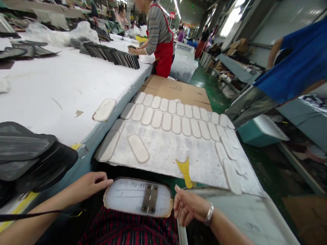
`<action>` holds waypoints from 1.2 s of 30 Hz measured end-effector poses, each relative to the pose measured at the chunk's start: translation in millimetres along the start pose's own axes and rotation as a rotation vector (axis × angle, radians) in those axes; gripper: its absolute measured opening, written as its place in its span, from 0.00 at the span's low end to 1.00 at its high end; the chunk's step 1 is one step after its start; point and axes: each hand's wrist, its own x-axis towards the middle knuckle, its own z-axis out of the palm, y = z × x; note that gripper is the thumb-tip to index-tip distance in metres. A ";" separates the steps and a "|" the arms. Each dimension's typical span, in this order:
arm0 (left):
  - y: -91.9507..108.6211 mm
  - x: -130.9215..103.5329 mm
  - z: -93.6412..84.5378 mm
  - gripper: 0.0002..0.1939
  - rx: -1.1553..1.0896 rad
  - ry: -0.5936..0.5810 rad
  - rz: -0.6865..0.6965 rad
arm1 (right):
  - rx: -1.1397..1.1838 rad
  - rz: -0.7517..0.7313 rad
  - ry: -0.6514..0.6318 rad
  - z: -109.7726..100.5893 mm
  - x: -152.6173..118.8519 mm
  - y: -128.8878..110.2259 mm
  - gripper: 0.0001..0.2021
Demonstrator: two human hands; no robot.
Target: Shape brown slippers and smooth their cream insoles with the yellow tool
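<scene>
On my lap, over the red-and-black checked cloth, lies an oval, milky plastic template point(127, 196) with handwriting, ruled lines and a metal hinge point(149, 198) fixed near its right end. Its rim is crusted brown. My left hand point(96, 185) has its fingertips at the template's upper left edge, pinched close. At the right end, my right hand point(187, 207) is curled, thumb up, wearing a silver bracelet point(209, 214); whether something small is between its fingers cannot be made out. Beyond, pale oval pieces point(167, 121) lie in rows on a white board point(178, 149).
A yellow forked tool point(186, 172) lies at the board's near edge. Left is a white table point(56, 96) with black pieces point(18, 157) and one pale oval point(104, 109). A co-worker in a red apron point(164, 57) handles dark pieces; a person in blue point(310, 62) stands right.
</scene>
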 end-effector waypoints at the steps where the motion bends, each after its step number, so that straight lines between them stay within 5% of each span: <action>1: -4.7 10.4 -4.0 0.23 -0.069 0.031 -0.028 | -0.043 -0.068 0.108 -9.6 5.2 -10.3 0.27; 4: -15.4 56.3 -10.0 0.23 -0.116 0.188 -0.035 | -0.336 -0.262 0.422 -24.1 40.0 -45.4 0.17; 7: -13.8 117.3 -12.3 0.19 -0.007 0.302 0.018 | -0.631 -0.336 0.462 -11.7 91.0 -77.1 0.13; 10: -3.5 178.4 -17.7 0.20 0.072 0.360 0.023 | -0.815 -0.461 0.497 12.0 134.2 -96.7 0.23; 14: 3.9 238.8 -26.8 0.21 0.128 0.328 -0.061 | -1.017 -0.547 0.511 25.5 163.1 -99.6 0.37; 19: -1.2 274.9 -33.0 0.17 0.130 0.231 -0.231 | -1.172 -0.583 0.508 17.9 170.2 -86.2 0.40; 24: 6.6 276.1 -36.9 0.13 0.017 0.149 -0.306 | -1.147 -0.541 0.585 18.5 175.9 -83.2 0.44; 30: 43.4 239.8 -45.5 0.10 -0.387 0.112 -0.193 | -0.979 -0.522 0.637 12.1 168.7 -101.1 0.52; 36: 92.9 157.1 -53.5 0.16 -0.799 0.139 -0.007 | -0.993 -0.997 0.887 5.4 82.7 -120.4 0.49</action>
